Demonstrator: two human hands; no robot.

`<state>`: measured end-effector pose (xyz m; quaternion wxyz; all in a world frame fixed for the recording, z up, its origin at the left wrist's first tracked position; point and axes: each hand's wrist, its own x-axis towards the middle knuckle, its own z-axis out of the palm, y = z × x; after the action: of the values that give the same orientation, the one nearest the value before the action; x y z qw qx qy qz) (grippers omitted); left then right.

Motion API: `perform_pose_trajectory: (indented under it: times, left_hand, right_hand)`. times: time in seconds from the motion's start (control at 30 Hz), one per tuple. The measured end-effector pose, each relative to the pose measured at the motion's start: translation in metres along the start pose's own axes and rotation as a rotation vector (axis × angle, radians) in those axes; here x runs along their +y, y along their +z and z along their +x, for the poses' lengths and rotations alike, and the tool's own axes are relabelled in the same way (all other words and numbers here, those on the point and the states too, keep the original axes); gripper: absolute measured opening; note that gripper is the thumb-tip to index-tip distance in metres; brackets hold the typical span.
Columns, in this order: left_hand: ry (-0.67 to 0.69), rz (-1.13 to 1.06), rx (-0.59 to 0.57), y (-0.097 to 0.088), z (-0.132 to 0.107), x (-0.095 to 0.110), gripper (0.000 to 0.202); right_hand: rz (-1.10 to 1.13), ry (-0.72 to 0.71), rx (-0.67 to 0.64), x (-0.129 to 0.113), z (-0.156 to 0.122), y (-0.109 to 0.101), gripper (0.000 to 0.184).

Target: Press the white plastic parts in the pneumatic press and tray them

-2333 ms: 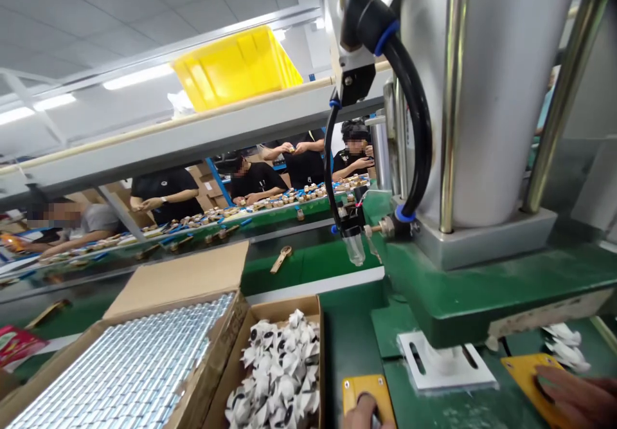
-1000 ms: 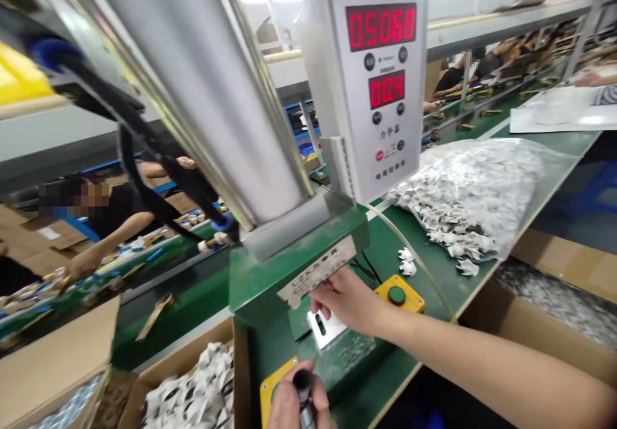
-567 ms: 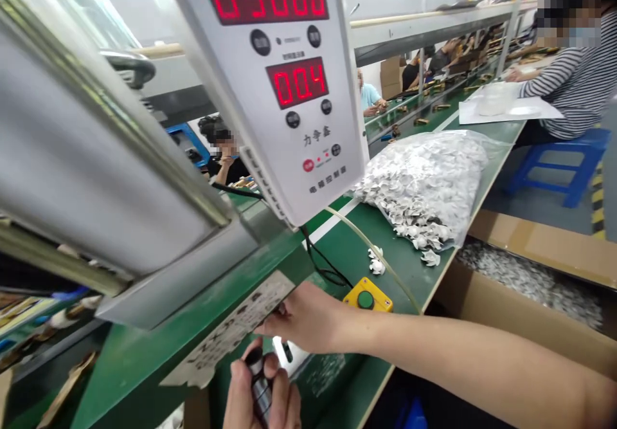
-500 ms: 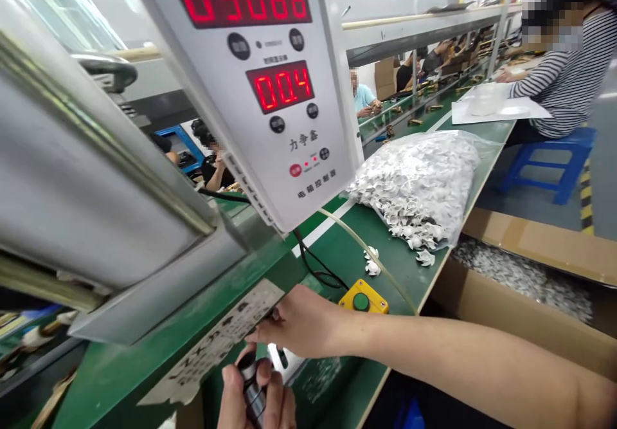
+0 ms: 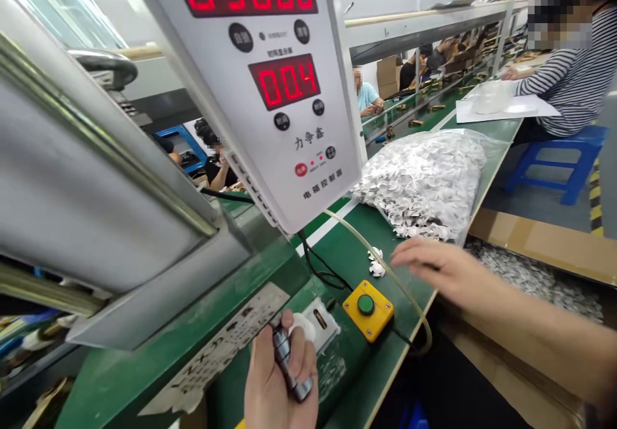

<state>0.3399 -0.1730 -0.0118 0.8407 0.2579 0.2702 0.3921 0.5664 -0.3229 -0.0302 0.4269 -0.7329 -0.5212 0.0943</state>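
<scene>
My left hand (image 5: 282, 377) is closed around a shiny dark metal cylinder (image 5: 289, 358) with ring grooves, held at the front of the green machine base. Just beyond its fingers a white round piece (image 5: 303, 327) rests by a slotted metal plate (image 5: 322, 319). My right hand (image 5: 441, 267), slightly blurred, reaches over the bench edge with fingers stretched out and nothing in them. Two or so loose white petal-shaped parts (image 5: 376, 263) lie just left of its fingertips. Behind it sits a clear bag (image 5: 429, 178) full of the same white parts.
A controller box (image 5: 308, 139) with red digits hangs ahead. A yellow box with a green button (image 5: 366, 305) sits on the bench, beside a pale hose (image 5: 405, 291). Cardboard cartons (image 5: 544, 242) stand at right. A person in a striped top (image 5: 573, 75) sits beyond.
My right hand has left the plate area and moved right towards the loose white parts, opening out. My left hand, with the cylinder, has shifted right and up. The plate and white piece are now uncovered.
</scene>
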Motion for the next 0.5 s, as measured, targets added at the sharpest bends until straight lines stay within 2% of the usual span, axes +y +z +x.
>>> perform_pose_trajectory:
  times: [0.07, 0.17, 0.23, 0.3, 0.37, 0.43, 0.5]
  left_hand:
    - [0.018, -0.065, -0.061, 0.004, 0.002, -0.002, 0.029]
    - [0.036, -0.133, -0.179, -0.001, 0.008, -0.003, 0.013]
    - [0.047, -0.141, -0.224, -0.006, 0.013, -0.003, 0.008]
    - [0.053, -0.094, -0.207, -0.009, 0.014, -0.003, 0.011]
    - [0.078, -0.012, -0.12, -0.009, 0.011, -0.003, 0.015]
    - [0.083, 0.038, 0.002, -0.011, 0.005, -0.003, 0.015]
    - [0.063, 0.035, 0.107, -0.017, -0.004, -0.003, 0.016]
  right_hand:
    - [-0.421, 0.04, -0.023, 0.048, 0.0, -0.015, 0.028]
    - [-0.584, 0.077, -0.038, 0.102, -0.002, -0.014, 0.03]
    - [-0.616, 0.075, -0.039, 0.121, -0.004, -0.003, 0.028]
    - [-0.636, 0.055, -0.04, 0.128, -0.004, 0.006, 0.026]
    - [-0.635, 0.023, -0.044, 0.123, -0.002, 0.009, 0.024]
    - [-0.626, -0.004, -0.031, 0.106, 0.0, 0.006, 0.027]
    - [-0.573, -0.051, 0.042, 0.075, 0.002, 0.002, 0.032]
